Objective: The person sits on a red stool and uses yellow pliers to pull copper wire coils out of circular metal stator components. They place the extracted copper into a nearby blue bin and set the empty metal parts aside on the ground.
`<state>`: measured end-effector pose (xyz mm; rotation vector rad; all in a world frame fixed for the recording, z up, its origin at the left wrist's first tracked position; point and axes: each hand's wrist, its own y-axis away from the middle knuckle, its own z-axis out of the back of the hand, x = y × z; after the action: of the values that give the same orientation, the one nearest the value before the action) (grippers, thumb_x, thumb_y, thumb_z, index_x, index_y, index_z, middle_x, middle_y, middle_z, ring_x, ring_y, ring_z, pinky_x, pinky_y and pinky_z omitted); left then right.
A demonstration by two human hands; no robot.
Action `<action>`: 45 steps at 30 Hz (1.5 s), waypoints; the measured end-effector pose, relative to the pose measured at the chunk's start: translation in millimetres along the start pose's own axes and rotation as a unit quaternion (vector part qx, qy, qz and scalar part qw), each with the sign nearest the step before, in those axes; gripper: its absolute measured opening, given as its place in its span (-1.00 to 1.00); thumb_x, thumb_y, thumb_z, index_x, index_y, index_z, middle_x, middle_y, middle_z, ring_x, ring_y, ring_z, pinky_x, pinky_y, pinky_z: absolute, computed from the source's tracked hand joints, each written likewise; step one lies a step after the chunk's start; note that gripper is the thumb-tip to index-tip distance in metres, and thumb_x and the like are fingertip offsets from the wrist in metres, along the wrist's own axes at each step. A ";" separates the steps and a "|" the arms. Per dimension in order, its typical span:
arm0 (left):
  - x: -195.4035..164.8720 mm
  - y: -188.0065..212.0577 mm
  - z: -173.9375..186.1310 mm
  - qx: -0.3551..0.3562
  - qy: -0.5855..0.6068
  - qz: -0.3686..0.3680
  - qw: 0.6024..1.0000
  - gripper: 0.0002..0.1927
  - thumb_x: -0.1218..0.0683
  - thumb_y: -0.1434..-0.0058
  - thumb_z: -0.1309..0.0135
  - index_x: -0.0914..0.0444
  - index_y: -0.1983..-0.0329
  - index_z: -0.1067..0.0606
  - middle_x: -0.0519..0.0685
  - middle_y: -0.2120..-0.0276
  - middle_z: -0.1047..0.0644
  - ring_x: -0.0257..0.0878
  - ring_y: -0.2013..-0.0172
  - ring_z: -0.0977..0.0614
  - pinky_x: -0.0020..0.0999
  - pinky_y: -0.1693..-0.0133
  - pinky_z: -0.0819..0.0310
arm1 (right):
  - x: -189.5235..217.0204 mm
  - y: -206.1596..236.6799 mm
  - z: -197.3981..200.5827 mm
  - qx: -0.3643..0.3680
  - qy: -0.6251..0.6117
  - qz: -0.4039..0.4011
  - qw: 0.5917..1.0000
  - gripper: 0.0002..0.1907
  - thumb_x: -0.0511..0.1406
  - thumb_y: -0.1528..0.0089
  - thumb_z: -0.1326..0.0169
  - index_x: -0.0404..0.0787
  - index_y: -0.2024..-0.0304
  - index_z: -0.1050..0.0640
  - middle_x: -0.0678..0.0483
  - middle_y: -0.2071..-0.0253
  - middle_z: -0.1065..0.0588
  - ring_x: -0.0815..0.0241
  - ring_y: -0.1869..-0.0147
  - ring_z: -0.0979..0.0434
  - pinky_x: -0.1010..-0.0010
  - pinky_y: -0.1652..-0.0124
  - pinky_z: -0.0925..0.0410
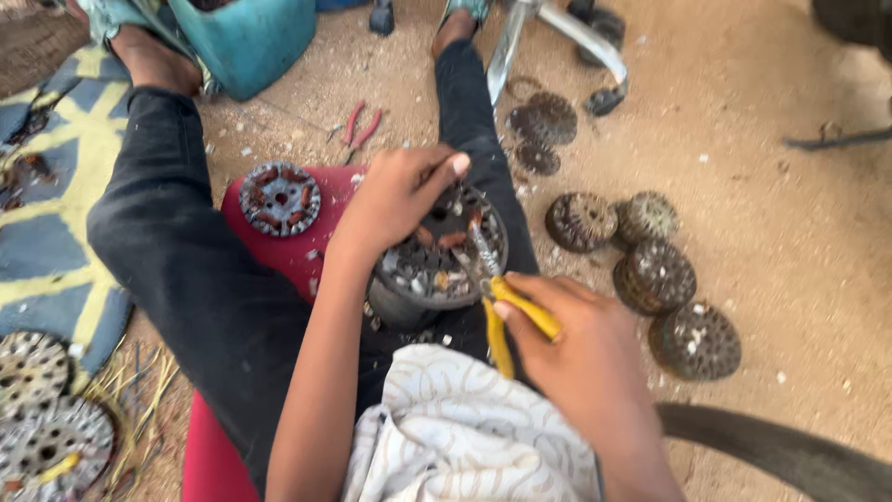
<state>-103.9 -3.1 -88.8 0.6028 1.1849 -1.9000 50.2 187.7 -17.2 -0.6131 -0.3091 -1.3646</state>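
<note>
Hands grip a motor stator (pixel 437 256) and yellow-handled pliers (pixel 506 311).

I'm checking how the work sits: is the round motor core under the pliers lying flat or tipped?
Tipped. The motor core leans on the lap, its slotted face angled up toward the left hand, pliers at its rim.

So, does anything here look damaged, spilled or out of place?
Yes. The round motor core under the left hand looks stripped, with broken bits loose in it. The right hand holds yellow pliers at it. White scraps litter the sandy ground, and red pliers lie loose there.
</note>
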 end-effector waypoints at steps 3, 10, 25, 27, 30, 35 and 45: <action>1.0 2.7 1.8 -0.020 0.020 -0.012 1.000 -0.68 -0.03 -0.36 -0.09 0.35 0.17 -0.58 0.20 0.47 -0.55 0.02 0.48 -0.62 -0.17 0.38 -0.44 | 7.7 -4.3 -12.9 -0.003 0.003 -0.041 0.999 -0.69 -0.26 -0.15 -0.23 -0.19 0.06 -0.64 -0.04 0.20 -0.62 -0.03 0.28 -0.68 0.22 0.29 -0.48; -3.6 6.8 7.4 -0.029 -0.008 0.024 0.999 -0.71 0.00 -0.37 -0.10 0.35 0.20 -0.56 0.22 0.49 -0.52 0.07 0.52 -0.55 -0.16 0.40 -0.40 | -1.2 10.7 -39.6 -0.067 0.008 0.053 0.996 -0.81 -0.31 -0.23 -0.15 -0.28 0.15 -0.53 -0.10 0.25 -0.53 -0.18 0.24 -0.60 0.09 0.29 -0.41; 0.0 9.9 15.5 -0.038 0.004 0.040 0.998 -0.71 -0.01 -0.36 -0.10 0.35 0.18 -0.56 0.21 0.50 -0.52 0.03 0.54 -0.54 -0.16 0.40 -0.41 | -42.4 24.7 -105.2 -0.095 -0.111 0.055 0.988 -0.78 -0.29 -0.37 -0.02 -0.32 0.11 -0.34 -0.14 0.24 -0.57 -0.12 0.21 -0.64 0.17 0.25 -0.45; 0.8 10.9 15.4 -0.023 -0.014 0.075 0.997 -0.70 -0.02 -0.37 -0.10 0.35 0.19 -0.56 0.24 0.52 -0.49 0.08 0.54 -0.51 -0.13 0.40 -0.39 | -44.3 24.6 -107.5 -0.083 -0.134 0.039 0.987 -0.78 -0.27 -0.37 -0.03 -0.31 0.11 -0.33 -0.08 0.25 -0.60 0.00 0.20 -0.68 0.23 0.24 -0.47; 0.4 12.3 16.1 -0.041 0.004 0.014 0.999 -0.72 0.00 -0.36 -0.09 0.34 0.16 -0.56 0.21 0.45 -0.54 0.05 0.47 -0.59 -0.15 0.38 -0.41 | -45.6 20.9 -110.6 -0.037 -0.234 -0.060 0.970 -0.73 -0.26 -0.31 -0.10 -0.28 0.15 -0.33 0.00 0.29 -0.60 0.18 0.23 -0.71 0.32 0.29 -0.50; -5.6 15.3 18.6 -0.036 0.011 0.030 0.999 -0.73 0.01 -0.35 -0.11 0.34 0.17 -0.56 0.21 0.45 -0.56 0.08 0.48 -0.60 -0.14 0.37 -0.43 | -51.2 16.5 -109.7 0.100 -0.579 -0.249 0.770 -0.76 -0.27 -0.22 -0.10 -0.18 0.14 -0.37 0.06 0.35 -0.49 0.29 0.36 -0.56 0.37 0.41 -0.45; -21.8 16.8 22.1 -0.018 -0.015 -0.015 1.000 -0.75 0.03 -0.32 -0.11 0.32 0.13 -0.59 0.19 0.33 -0.62 0.09 0.32 -0.67 -0.15 0.29 -0.50 | -46.2 30.4 -55.2 -0.063 -0.303 -0.083 0.947 -0.82 -0.25 -0.32 -0.05 -0.22 0.14 -0.42 0.08 0.40 -0.44 0.32 0.41 -0.41 0.46 0.43 -0.31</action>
<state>-77.4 -18.6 -71.6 0.5374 1.2131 -1.9017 62.8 196.2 -93.9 -1.1351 -0.7860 -1.3357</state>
